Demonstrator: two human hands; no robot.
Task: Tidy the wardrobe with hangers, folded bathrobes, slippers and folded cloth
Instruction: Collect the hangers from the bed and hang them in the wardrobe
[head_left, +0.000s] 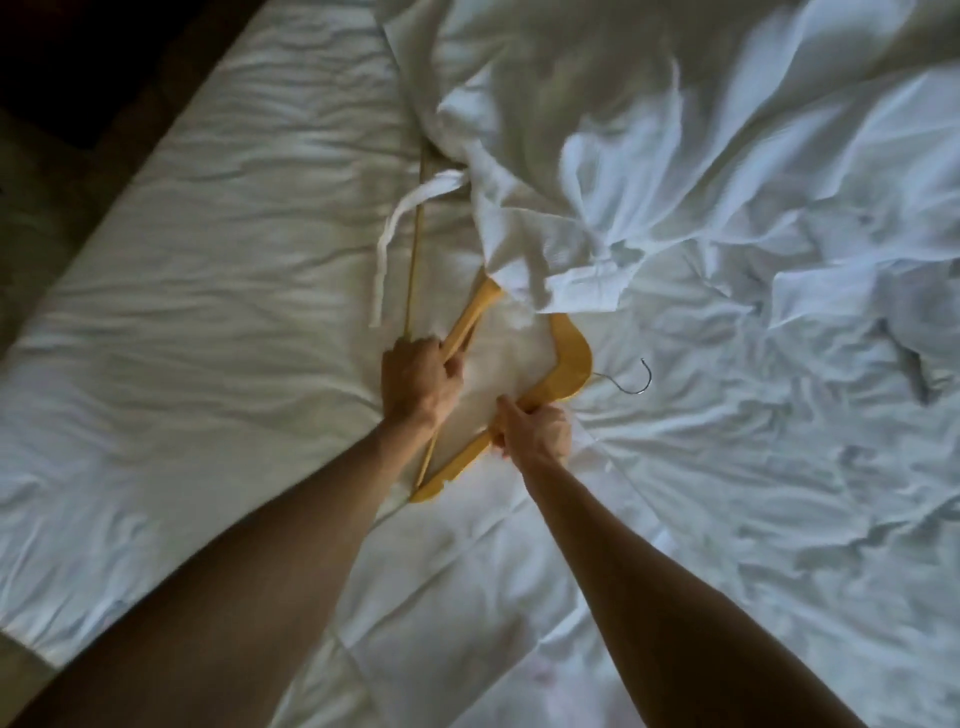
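Both hands — left hand (418, 382), right hand (535, 428) — grip the yellow wooden hanger (569, 358); ease it toward six o'clock, clear of the white waffle bathrobe (545, 244).

Your two forearms show bare from the bottom edge of the view up to the wrists, with no sleeves or cuffs on them. Your left hand (418, 382) and right hand (535, 428) wear no gloves, and neither wrist carries a watch or band. Motion blur hides any rings.
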